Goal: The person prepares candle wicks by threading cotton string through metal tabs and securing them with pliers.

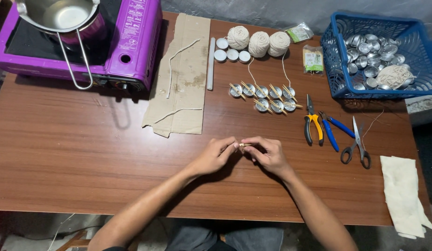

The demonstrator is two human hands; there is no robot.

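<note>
My left hand (216, 155) and my right hand (266, 153) meet over the middle of the wooden table (76, 158). Between their fingertips they pinch a small pale wooden stick piece (244, 145). Both hands have their fingers closed on it. Beyond them lie two rows of small metal cups with crossed sticks on top (267, 96). Three balls of white string (259, 42) sit further back, with strands running down toward the cups.
A purple portable stove (132, 42) with a metal pot (62, 16) stands back left. Cardboard (183, 79) with wick strands lies beside it. Pliers (312, 124), blue-handled pliers (332, 130), scissors (358, 144), a white cloth (404, 195) and a blue basket of metal cups (337, 51) are right.
</note>
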